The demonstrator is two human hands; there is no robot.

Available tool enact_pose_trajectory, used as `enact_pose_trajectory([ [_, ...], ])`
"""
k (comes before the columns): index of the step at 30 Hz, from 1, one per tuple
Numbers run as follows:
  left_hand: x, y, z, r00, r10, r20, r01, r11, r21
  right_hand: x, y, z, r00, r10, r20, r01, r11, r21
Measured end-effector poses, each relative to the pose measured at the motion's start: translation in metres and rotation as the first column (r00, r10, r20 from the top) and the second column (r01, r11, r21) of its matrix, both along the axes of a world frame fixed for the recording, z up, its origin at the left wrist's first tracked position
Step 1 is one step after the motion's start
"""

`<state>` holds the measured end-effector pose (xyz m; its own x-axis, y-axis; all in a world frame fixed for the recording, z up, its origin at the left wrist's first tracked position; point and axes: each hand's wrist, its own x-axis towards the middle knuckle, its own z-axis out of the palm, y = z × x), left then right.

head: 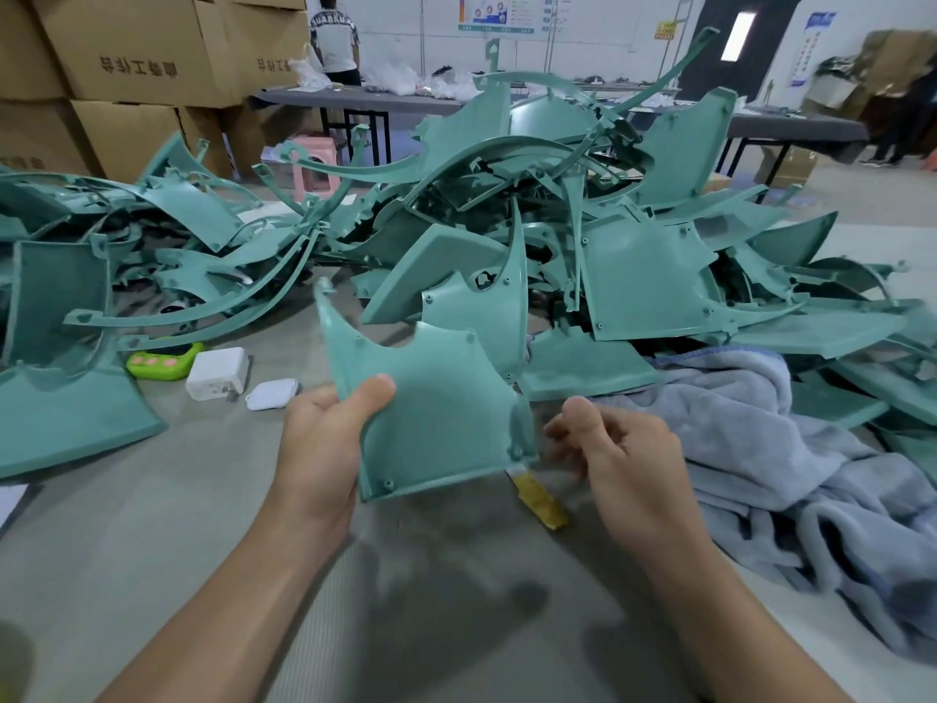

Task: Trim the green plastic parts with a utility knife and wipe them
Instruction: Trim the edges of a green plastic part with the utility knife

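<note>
My left hand point(324, 438) grips a curved green plastic panel point(441, 418) by its left edge, thumb pressed on the front face, and holds it up above the table. My right hand point(613, 449) hovers just right of the panel's lower right corner, its fingers loosely curled and blurred, with nothing in them. A yellow utility knife point(540, 502) lies on the grey table point(456, 601) below that corner, partly hidden by the panel. To the right lies a crumpled grey-blue towel point(770, 459).
A big heap of green plastic parts point(557, 235) covers the far side of the table. At the left are a white charger point(218, 372), a small white case point(271, 394) and a green gadget point(162, 360). Cardboard boxes point(137, 68) stand behind, with a person at a far table.
</note>
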<state>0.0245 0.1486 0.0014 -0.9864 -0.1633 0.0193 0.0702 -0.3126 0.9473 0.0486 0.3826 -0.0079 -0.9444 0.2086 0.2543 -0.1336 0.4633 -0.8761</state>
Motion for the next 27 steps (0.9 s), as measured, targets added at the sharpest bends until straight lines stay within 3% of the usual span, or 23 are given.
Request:
enact_pose_trajectory([
  [2, 0.003, 0.001, 0.001, 0.989, -0.14, 0.048, 0.139, 0.99, 0.031, 0.003, -0.008, 0.003, 0.958, 0.245, 0.15, -0.186, 0.927, -0.326],
  [5, 0.006, 0.004, 0.001, 0.964, -0.257, 0.072, 0.254, 0.966, 0.046, 0.007, -0.013, 0.003, 0.878, 0.436, 0.196, -0.308, 0.829, -0.466],
  [8, 0.004, 0.001, -0.004, 0.972, -0.232, 0.027, 0.224, 0.96, 0.165, 0.004, -0.016, 0.004, 0.869, 0.483, 0.109, -0.302, 0.69, -0.658],
  [10, 0.002, -0.003, -0.005, 0.946, -0.31, -0.091, 0.322, 0.922, 0.212, 0.003, -0.019, 0.004, 0.873, 0.487, 0.009, -0.303, 0.556, -0.774],
  [12, 0.002, -0.003, -0.003, 0.872, -0.443, -0.207, 0.472, 0.873, 0.121, 0.001, -0.027, 0.004, 0.888, 0.457, -0.048, -0.274, 0.442, -0.854],
  [14, 0.004, 0.005, -0.006, 0.793, -0.561, -0.236, 0.565, 0.823, -0.06, -0.001, -0.031, 0.001, 0.909, 0.414, -0.051, -0.244, 0.427, -0.871],
  [15, 0.006, 0.009, -0.009, 0.778, -0.579, -0.242, 0.565, 0.814, -0.132, 0.0, -0.036, 0.001, 0.912, 0.411, -0.018, -0.236, 0.486, -0.841],
  [16, 0.009, 0.016, -0.014, 0.8, -0.551, -0.236, 0.522, 0.834, -0.179, 0.0, -0.038, 0.0, 0.915, 0.402, 0.043, -0.236, 0.618, -0.749],
  [18, 0.012, 0.029, -0.017, 0.932, -0.281, -0.23, 0.22, 0.941, -0.257, 0.002, -0.036, -0.003, 0.939, 0.301, 0.165, -0.244, 0.923, -0.296],
  [19, 0.014, 0.034, -0.015, 0.952, -0.122, -0.281, 0.024, 0.945, -0.327, 0.003, -0.033, -0.003, 0.966, 0.208, 0.154, -0.206, 0.978, -0.031],
  [20, 0.016, 0.035, -0.013, 0.935, -0.039, -0.354, -0.115, 0.908, -0.403, 0.004, -0.029, -0.001, 0.99, 0.113, 0.087, -0.124, 0.983, 0.134],
  [22, 0.016, 0.028, -0.01, 0.906, -0.018, -0.423, -0.238, 0.804, -0.545, 0.004, -0.011, 0.007, 0.983, -0.126, -0.137, 0.16, 0.947, 0.279],
  [24, 0.015, 0.018, -0.016, 0.891, 0.01, -0.454, -0.331, 0.698, -0.635, -0.003, 0.017, 0.014, 0.906, -0.329, -0.268, 0.414, 0.823, 0.389],
  [25, 0.014, 0.015, -0.019, 0.883, 0.014, -0.47, -0.364, 0.651, -0.665, -0.007, 0.031, 0.018, 0.897, -0.38, -0.227, 0.442, 0.735, 0.515],
  [27, 0.013, 0.013, -0.023, 0.886, 0.014, -0.463, -0.367, 0.632, -0.683, -0.012, 0.054, 0.019, 0.892, -0.446, -0.073, 0.327, 0.524, 0.786],
])
